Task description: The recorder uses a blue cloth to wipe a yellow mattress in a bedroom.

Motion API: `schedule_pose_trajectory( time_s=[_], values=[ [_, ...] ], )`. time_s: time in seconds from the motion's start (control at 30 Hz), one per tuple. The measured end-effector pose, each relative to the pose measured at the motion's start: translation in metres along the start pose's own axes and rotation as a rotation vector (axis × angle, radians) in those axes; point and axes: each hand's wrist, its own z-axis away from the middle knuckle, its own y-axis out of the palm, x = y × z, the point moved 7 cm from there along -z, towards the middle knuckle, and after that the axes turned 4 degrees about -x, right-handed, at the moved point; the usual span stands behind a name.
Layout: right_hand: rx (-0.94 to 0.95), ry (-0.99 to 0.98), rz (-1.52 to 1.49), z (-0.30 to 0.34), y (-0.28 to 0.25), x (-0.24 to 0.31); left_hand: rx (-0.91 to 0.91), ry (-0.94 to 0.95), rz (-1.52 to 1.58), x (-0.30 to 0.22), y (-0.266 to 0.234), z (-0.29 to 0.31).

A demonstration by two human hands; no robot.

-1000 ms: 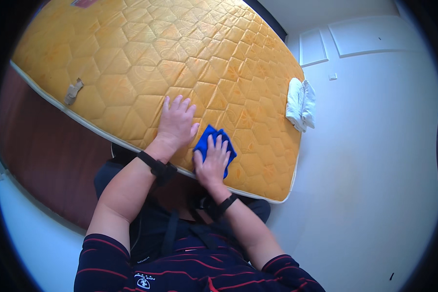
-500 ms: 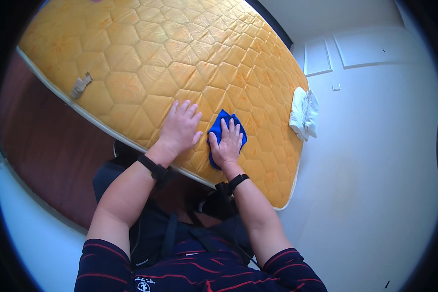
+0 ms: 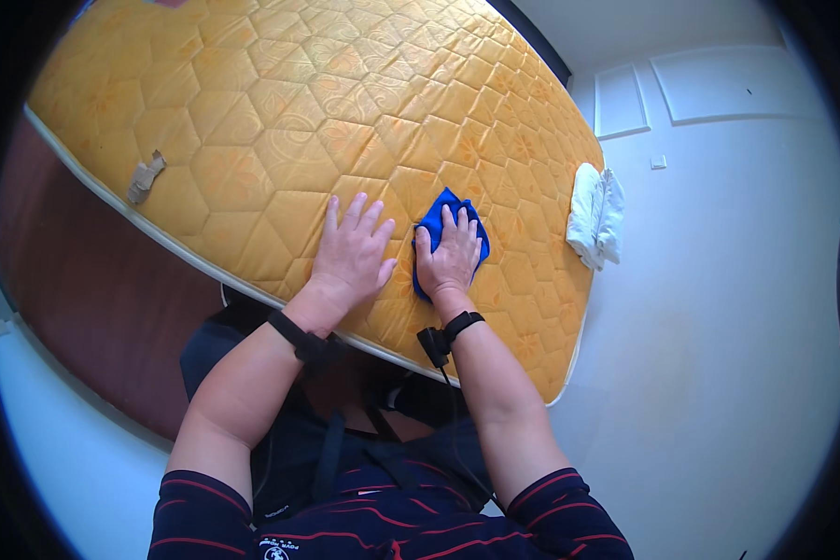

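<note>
A yellow quilted mattress (image 3: 252, 168) with a pale piped edge lies in front of me. My left hand (image 3: 353, 252) rests on it palm down, open, its fingers spread. To the right of that, my right hand (image 3: 451, 257) lies flat on a blue cloth (image 3: 446, 202), pressing it against the mattress with the fingers stretched out. The cloth shows around the fingertips and along both sides of the hand; its middle is hidden under the palm. Black bands circle both my wrists.
A torn brown scrap (image 3: 145, 177) lies near the mattress's left edge. Folded white cloths (image 3: 595, 217) sit at its right edge, beside a white wall (image 3: 709, 280) with a small switch plate (image 3: 658, 162). Reddish-brown floor (image 3: 103, 280) shows at left.
My right hand and the blue cloth have shifted slightly up and to the right in the picture. The view has moved a little; my left hand stays flat on the mattress.
</note>
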Motion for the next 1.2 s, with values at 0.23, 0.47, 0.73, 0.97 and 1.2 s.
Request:
schedule_pose_trajectory(
  time_s=[0.23, 0.47, 0.73, 0.97, 1.2],
  values=[
    [-0.051, 0.009, -0.012, 0.004, -0.003, 0.000, 0.002, 0.000, 0.059, 0.002, 0.000, -0.004],
    [-0.109, -0.018, -0.029, 0.004, -0.005, 0.004, -0.010, -0.013, 0.038, -0.002, -0.001, -0.003],
    [-0.139, -0.032, -0.043, 0.004, -0.006, 0.005, -0.102, 0.038, 0.159, -0.012, -0.005, -0.006],
    [-0.131, -0.021, -0.046, 0.004, -0.007, 0.004, -0.102, -0.013, 0.283, -0.016, -0.013, -0.011],
    [-0.132, -0.024, -0.033, 0.005, -0.005, 0.003, -0.005, -0.093, 0.308, -0.010, 0.001, -0.011]
  ],
)
